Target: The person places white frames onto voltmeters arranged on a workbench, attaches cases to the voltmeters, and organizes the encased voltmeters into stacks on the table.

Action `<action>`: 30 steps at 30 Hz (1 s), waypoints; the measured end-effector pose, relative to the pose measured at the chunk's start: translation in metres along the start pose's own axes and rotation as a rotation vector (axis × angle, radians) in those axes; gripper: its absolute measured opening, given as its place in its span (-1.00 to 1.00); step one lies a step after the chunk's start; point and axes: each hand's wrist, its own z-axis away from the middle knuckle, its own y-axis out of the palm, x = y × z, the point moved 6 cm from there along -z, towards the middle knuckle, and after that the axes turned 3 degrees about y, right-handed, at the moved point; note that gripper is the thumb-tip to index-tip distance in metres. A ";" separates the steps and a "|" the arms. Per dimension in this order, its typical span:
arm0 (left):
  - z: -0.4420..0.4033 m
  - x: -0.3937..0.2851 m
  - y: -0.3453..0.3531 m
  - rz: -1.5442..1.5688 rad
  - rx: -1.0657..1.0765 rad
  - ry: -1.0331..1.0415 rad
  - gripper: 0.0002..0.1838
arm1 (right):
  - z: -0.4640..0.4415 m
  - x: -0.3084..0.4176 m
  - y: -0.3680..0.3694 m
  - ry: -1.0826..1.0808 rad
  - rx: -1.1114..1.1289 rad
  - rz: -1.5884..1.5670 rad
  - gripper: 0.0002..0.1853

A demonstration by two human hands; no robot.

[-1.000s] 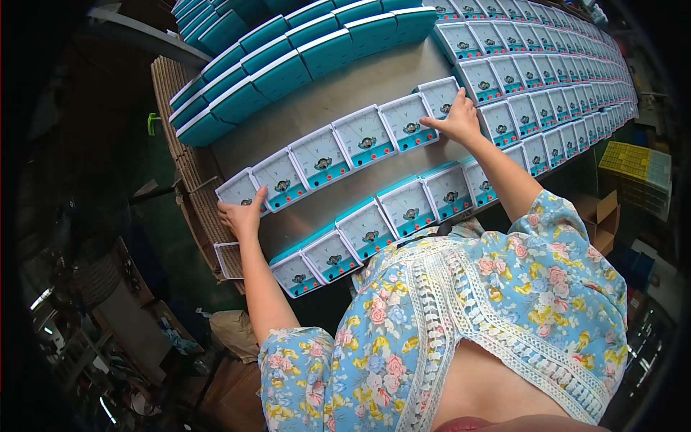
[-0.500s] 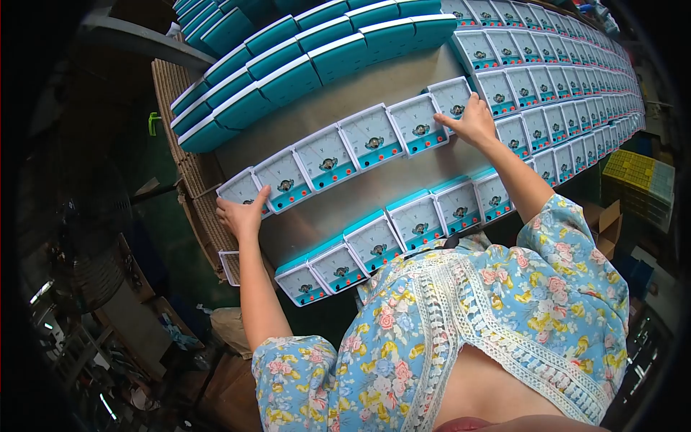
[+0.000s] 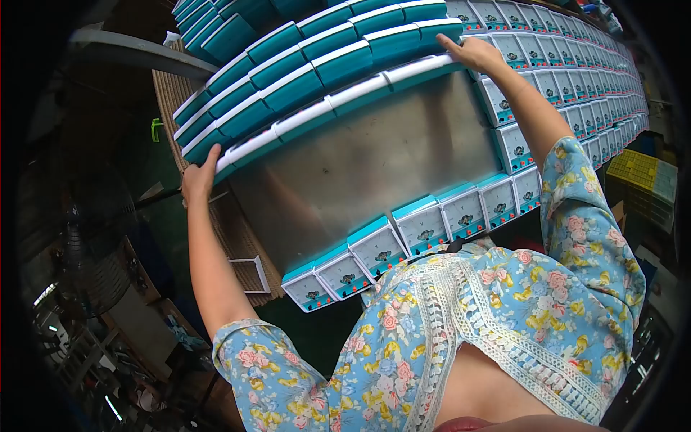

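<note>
A row of several boxy teal meters [image 3: 304,119] with white frames is pressed end to end between my two hands, tipped up so that the white edges face me. My left hand [image 3: 199,176] is closed on the left end of the row, with the thumb on top. At the right end, my right hand [image 3: 479,54] grips the row with its thumb stretched along the top; some fingers are hidden. Right behind them stand further rows of teal meters [image 3: 291,97]. A front row of meters [image 3: 380,248], dials up, lies along the near table edge.
The metal tabletop [image 3: 381,144] shows between the rows. Several rows of meters with red and black terminals [image 3: 515,147] run off to the right. Stacked cardboard [image 3: 263,270] and a white frame [image 3: 248,275] are at the left edge. Yellow crates [image 3: 640,173] stand at right.
The held row has moved away from me, up to the standing rows, and turned from dials facing up to tipped on edge. Both hands moved with it.
</note>
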 end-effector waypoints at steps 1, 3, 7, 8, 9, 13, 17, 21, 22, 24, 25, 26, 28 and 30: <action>-0.010 0.003 -0.006 0.074 -0.028 0.043 0.09 | -0.010 -0.002 -0.006 0.007 -0.044 -0.013 0.07; -0.010 0.012 -0.009 0.330 -0.129 0.096 -0.03 | -0.015 -0.014 -0.003 -0.034 -0.312 -0.173 0.00; 0.095 0.026 -0.004 0.802 -0.342 0.189 -0.25 | 0.090 -0.027 0.012 -0.289 -0.502 -0.385 -0.30; 0.132 0.043 0.006 0.837 -0.364 0.284 -0.34 | 0.138 -0.030 0.018 -0.430 -0.504 -0.497 -0.47; 0.181 0.049 0.014 0.835 -0.393 0.278 -0.41 | 0.180 -0.040 0.035 -0.422 -0.404 -0.636 -0.57; 0.335 0.108 0.073 0.307 -0.427 0.159 -0.37 | 0.316 -0.087 0.112 -0.348 -0.293 -0.295 -0.43; 0.369 0.123 0.143 0.199 -0.169 0.005 0.05 | 0.340 -0.091 0.204 -0.172 -0.113 -0.003 0.11; 0.350 0.115 0.157 0.156 -0.165 -0.010 0.24 | 0.330 -0.081 0.219 -0.078 -0.127 -0.049 0.14; 0.348 0.114 0.151 0.152 -0.157 -0.007 0.26 | 0.332 -0.081 0.223 -0.051 -0.123 -0.060 0.13; 0.344 0.112 0.148 0.165 -0.134 -0.013 0.30 | 0.325 -0.078 0.230 0.000 -0.132 -0.092 0.15; 0.344 0.118 0.150 0.162 -0.157 -0.020 0.31 | 0.323 -0.073 0.227 0.026 -0.142 -0.111 0.16; 0.344 0.125 0.156 0.161 -0.182 -0.029 0.32 | 0.320 -0.070 0.223 0.025 -0.104 -0.085 0.15; 0.351 0.125 0.160 0.200 -0.185 -0.090 0.34 | 0.304 -0.066 0.219 -0.016 -0.145 -0.105 0.17; 0.329 0.137 0.163 0.219 -0.177 -0.104 0.34 | 0.270 -0.034 0.211 -0.010 -0.141 -0.176 0.21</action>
